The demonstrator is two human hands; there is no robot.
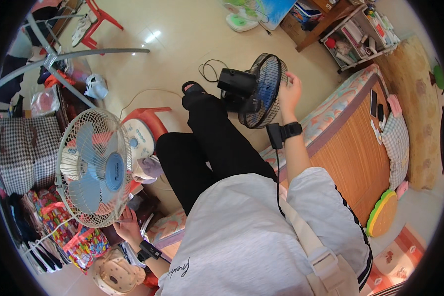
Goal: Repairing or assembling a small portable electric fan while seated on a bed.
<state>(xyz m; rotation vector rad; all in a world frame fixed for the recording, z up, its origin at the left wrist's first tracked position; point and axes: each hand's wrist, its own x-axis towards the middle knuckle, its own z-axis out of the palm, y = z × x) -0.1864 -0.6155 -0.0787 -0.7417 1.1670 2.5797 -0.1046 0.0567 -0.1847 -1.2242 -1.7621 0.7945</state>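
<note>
A light electric fan with a beige wire guard, blue-grey blades and a blue hub stands at my left. My left hand is by the lower rim of its guard, fingers stretched upward; whether they touch the wires is hard to tell. At my right, a smaller black fan with blue blades stands tilted beside my foot. My right hand has its fingers curled at the edge of that black guard. The light fan's round control base, with a blue knob, rests on a red plastic stool.
A bed with a woven mat lies to the right, with a phone and a checked pillow on it. Bags and a checked box crowd the left. Cords trail over the tiled floor. A wheeled rack stands far right.
</note>
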